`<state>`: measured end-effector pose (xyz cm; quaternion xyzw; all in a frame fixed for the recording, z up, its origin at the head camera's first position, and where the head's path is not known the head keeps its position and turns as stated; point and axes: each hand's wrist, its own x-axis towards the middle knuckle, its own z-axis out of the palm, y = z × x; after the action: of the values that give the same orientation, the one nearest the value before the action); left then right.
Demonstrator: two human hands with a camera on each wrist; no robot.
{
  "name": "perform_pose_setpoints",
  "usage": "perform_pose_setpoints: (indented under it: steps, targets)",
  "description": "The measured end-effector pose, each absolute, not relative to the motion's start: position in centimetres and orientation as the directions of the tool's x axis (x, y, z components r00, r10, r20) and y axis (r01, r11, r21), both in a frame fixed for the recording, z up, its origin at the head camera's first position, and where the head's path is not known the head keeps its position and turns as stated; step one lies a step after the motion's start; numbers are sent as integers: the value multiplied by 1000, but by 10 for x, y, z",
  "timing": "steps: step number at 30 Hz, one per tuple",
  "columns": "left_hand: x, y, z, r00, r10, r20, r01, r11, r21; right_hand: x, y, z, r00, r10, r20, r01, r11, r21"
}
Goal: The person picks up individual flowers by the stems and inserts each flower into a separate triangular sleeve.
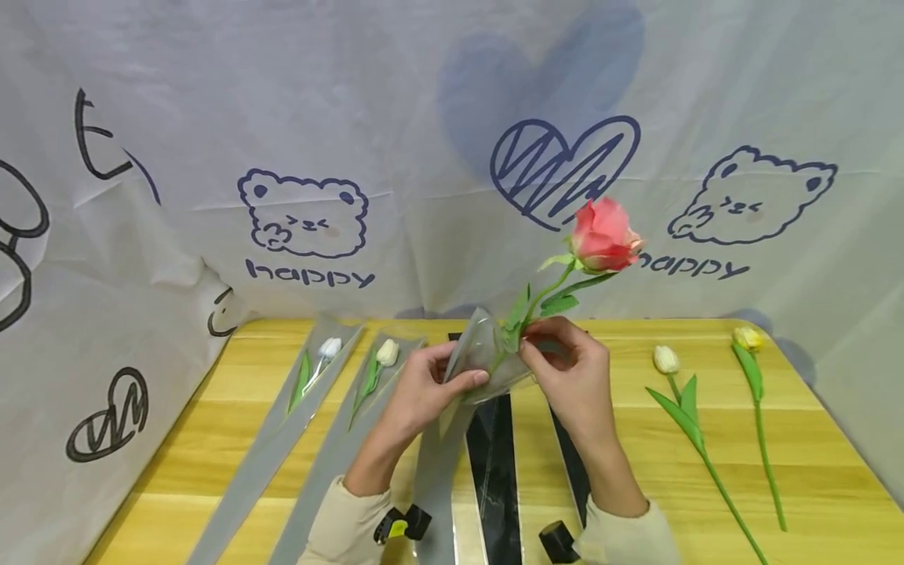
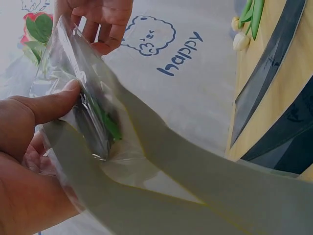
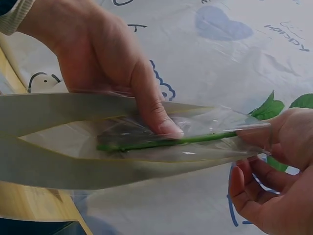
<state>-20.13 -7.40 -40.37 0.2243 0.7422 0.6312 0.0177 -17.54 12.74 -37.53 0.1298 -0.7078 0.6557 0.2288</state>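
A pink artificial rose [image 1: 605, 237] leans up and to the right, its bloom against the backdrop. My right hand [image 1: 577, 380] pinches its green stem just below the leaves, at the mouth of a clear and grey flower sleeve [image 1: 439, 471]. Gripping that sleeve near its open end is my left hand [image 1: 424, 392], thumb in front. The lower part of the stem [image 3: 203, 138] lies inside the sleeve, seen through the clear film in the right wrist view. In the left wrist view the left thumb [image 2: 56, 102] presses over the film.
Two sleeved tulips, one white [image 1: 329, 348] and one cream [image 1: 387, 353], lie on the left of the wooden table [image 1: 607, 486]. To the right lie a loose white tulip [image 1: 666, 359] and a yellow one [image 1: 747, 339]. Black sleeves [image 1: 494, 471] lie beneath my hands. A printed cloth [image 1: 424, 118] hangs behind.
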Motion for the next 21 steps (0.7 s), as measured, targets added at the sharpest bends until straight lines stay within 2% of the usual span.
perform_pose_setpoints:
  steps: [6,10,12,18,21]
  targets:
    - [-201,-72,-406,-904,365,223,258,49,965,-173,137,-374,-886,105,452,-440,120,-890]
    - [-200,-74,-408,-912,365,188,210,22,977,-174,152,-373,-905,108,411,-404,80,-911]
    - [-200,-76,-409,-913,368,174,192,14,981,-175,161,-373,-911,132,392,-393,16,-919]
    - [-201,-77,-409,-895,417,159,189,30,982,-176,182,-371,-919,230,321,-382,-319,-867]
    - [-201,-76,-407,-881,453,140,191,69,979,-177,186,-370,-930,209,303,-365,-421,-831]
